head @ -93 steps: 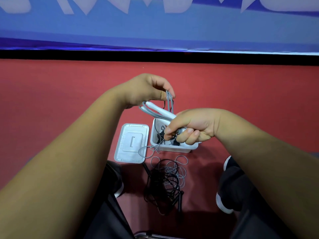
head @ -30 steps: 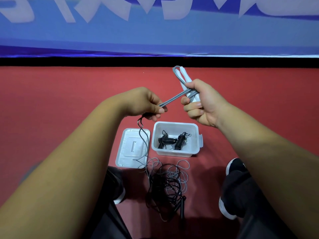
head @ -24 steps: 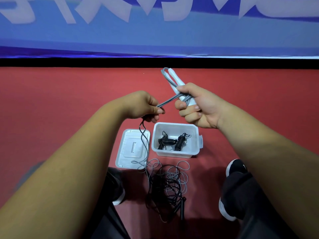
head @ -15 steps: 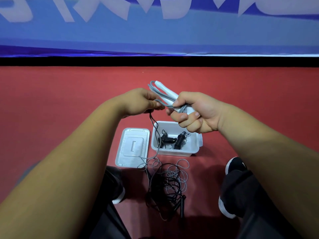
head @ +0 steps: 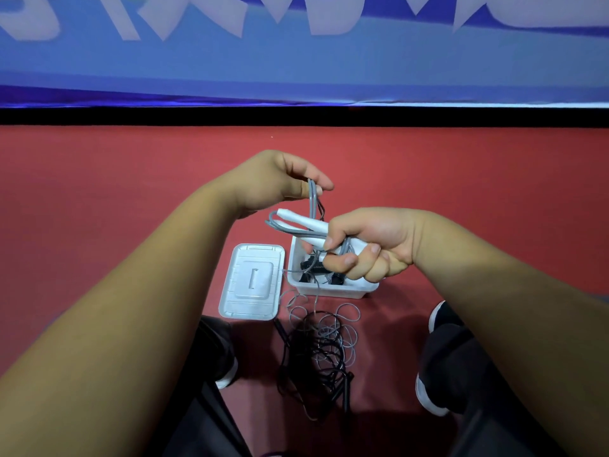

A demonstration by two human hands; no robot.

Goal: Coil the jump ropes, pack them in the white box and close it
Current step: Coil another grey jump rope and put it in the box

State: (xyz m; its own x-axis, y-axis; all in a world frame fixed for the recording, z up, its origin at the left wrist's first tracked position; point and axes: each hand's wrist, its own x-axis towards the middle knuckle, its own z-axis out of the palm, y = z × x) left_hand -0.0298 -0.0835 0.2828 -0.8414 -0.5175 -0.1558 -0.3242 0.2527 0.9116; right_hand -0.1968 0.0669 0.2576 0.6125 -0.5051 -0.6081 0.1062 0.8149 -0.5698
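Observation:
My right hand (head: 365,242) grips the white handles (head: 304,222) of the grey jump rope together with a few loops of its cord. My left hand (head: 280,179) pinches a loop of that grey cord (head: 312,199) above and left of the handles. The rest of the grey cord hangs down to a loose pile (head: 333,328) on the floor, tangled with a black jump rope (head: 316,367). The open white box (head: 329,288) stands under my right hand with black items inside. Its lid (head: 252,282) lies flat to the left.
The floor (head: 99,209) is red. A black strip and a blue banner wall (head: 296,61) run along the far side. My legs in dark trousers and two dark shoes (head: 438,324) flank the rope pile near the bottom of the view.
My right hand has swung the handles down and to the left, low over the box. My left hand has risen with a fresh loop of grey cord.

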